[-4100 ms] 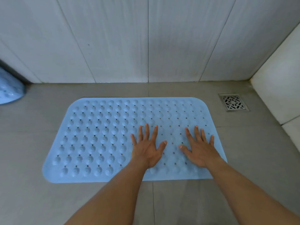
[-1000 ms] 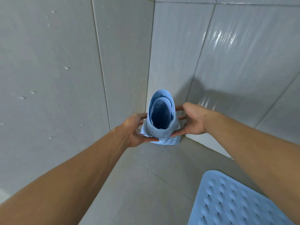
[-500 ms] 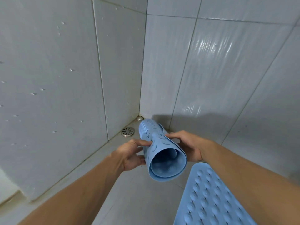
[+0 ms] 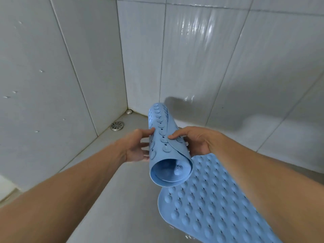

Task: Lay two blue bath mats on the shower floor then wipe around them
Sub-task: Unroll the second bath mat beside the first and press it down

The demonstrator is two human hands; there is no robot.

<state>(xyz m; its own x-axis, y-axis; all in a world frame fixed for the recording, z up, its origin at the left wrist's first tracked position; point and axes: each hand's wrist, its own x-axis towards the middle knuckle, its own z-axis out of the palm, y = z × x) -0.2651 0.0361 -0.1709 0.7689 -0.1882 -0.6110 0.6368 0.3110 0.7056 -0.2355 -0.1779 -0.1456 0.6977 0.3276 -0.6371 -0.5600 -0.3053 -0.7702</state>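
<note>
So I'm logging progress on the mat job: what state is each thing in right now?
rolled mat: rolled up, off the floor, open end toward the camera.
flat mat: unrolled, lying flat on the shower floor, bumps up.
left grip: holds the rolled mat.
right grip: holds the rolled mat, thumb on top.
round drain: uncovered, near the floor corner.
</note>
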